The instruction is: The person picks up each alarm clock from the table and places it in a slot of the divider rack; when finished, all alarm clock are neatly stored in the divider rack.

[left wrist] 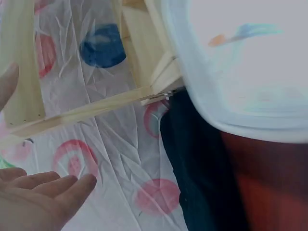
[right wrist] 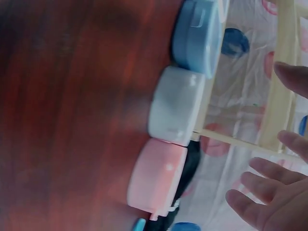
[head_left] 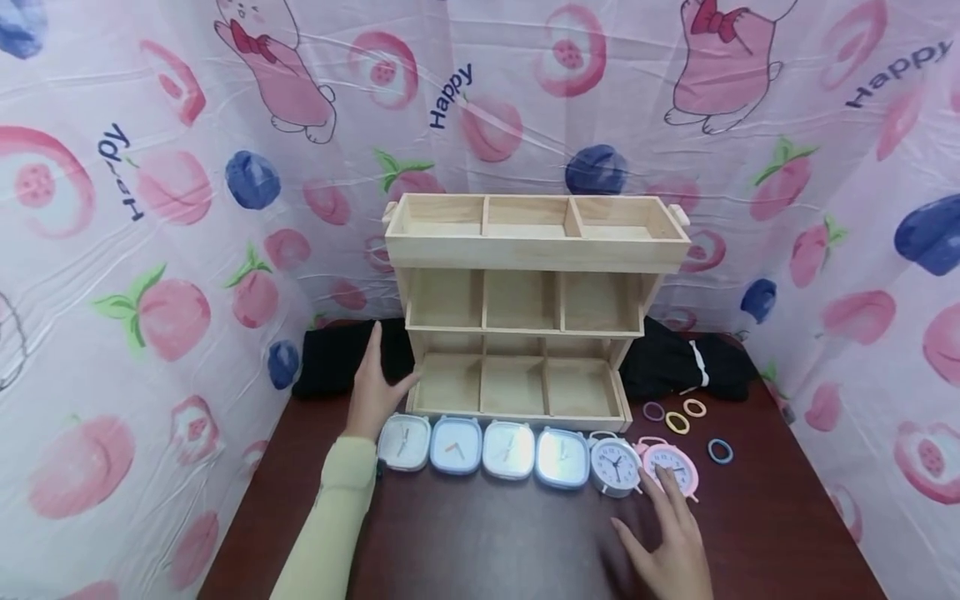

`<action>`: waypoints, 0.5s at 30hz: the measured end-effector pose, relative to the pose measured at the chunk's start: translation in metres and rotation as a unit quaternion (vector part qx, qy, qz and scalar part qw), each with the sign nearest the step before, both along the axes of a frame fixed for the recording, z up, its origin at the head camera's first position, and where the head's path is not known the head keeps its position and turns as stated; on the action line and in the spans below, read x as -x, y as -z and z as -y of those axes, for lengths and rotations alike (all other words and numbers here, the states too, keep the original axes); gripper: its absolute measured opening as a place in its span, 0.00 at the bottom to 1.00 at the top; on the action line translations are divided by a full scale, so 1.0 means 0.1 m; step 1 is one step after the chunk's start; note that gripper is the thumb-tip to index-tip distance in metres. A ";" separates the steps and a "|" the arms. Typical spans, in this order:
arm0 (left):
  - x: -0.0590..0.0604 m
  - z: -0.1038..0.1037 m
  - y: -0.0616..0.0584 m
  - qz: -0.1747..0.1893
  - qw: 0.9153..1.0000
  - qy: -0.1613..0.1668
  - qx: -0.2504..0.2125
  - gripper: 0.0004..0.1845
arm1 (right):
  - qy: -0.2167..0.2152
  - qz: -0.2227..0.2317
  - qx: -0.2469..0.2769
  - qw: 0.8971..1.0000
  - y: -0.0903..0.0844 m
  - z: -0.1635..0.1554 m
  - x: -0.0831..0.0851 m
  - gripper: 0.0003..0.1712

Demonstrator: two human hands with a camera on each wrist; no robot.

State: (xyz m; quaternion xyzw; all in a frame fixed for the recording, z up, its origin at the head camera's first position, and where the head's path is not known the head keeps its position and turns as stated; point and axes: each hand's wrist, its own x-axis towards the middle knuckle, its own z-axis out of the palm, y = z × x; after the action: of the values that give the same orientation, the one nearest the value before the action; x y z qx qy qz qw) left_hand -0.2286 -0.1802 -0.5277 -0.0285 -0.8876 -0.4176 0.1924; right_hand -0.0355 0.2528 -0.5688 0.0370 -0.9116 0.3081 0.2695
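Note:
Several small clocks stand in a row in front of a wooden shelf rack (head_left: 538, 254). From the left, they are a white square clock (head_left: 405, 442), a blue one (head_left: 456, 446), another white one (head_left: 509, 450), another blue one (head_left: 562, 458), a pale round alarm clock (head_left: 615, 467) and a pink alarm clock (head_left: 678, 467). My left hand (head_left: 372, 396), fingers extended, is by the rack's lower left corner, above the leftmost clock. With fingers spread, my right hand (head_left: 671, 542) overlaps the pink clock in the head view; the right wrist view shows the hand apart from it. Both hands hold nothing.
The rack has three tiers, each divided into compartments. Black cloth bundles lie left (head_left: 330, 362) and right (head_left: 686, 362) of it, the right one with a white tie. Purple, yellow, orange and blue rings (head_left: 720, 451) lie at the right. Printed curtains (head_left: 187, 275) surround the dark table (head_left: 487, 533).

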 end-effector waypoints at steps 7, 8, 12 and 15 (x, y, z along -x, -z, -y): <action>0.49 -0.04 -0.17 0.026 0.998 0.048 -0.031 0.67 | 0.030 0.015 0.010 0.999 0.16 -0.11 0.07 0.50; 0.53 -0.04 -0.18 0.028 0.998 0.054 -0.035 0.67 | 0.036 0.024 0.010 0.999 0.18 -0.14 0.08 0.50; 0.63 -0.08 -0.21 0.025 0.994 0.076 -0.074 0.67 | 0.058 0.079 0.000 0.995 0.22 -0.24 0.12 0.52; 0.66 -0.13 -0.22 0.020 0.990 0.085 -0.111 0.66 | 0.056 0.111 -0.020 0.992 0.27 -0.37 0.17 0.54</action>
State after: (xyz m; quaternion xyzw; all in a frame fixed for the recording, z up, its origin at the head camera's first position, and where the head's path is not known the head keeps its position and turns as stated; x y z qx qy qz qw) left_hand -0.2949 -0.1675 -0.5054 -0.0741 -0.8338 -0.5288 0.1405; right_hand -0.0528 0.2894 -0.5961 -0.0432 -0.9426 0.2760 0.1829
